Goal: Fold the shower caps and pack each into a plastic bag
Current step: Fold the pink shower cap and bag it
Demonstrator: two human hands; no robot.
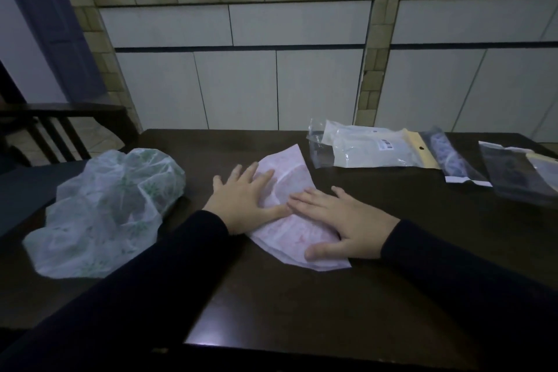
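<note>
A pink-patterned shower cap lies folded flat on the dark wooden table. My left hand presses its left part with straight fingers. My right hand lies flat on its lower right part, thumb along the near edge. A green-patterned shower cap sits puffed up and unfolded at the left. Several plastic bags lie at the back right: a clear white one with a yellow header, a narrow dark-filled one and another at the far right.
A dark wooden chair stands at the back left beside the table. A white tiled wall rises right behind the table's far edge.
</note>
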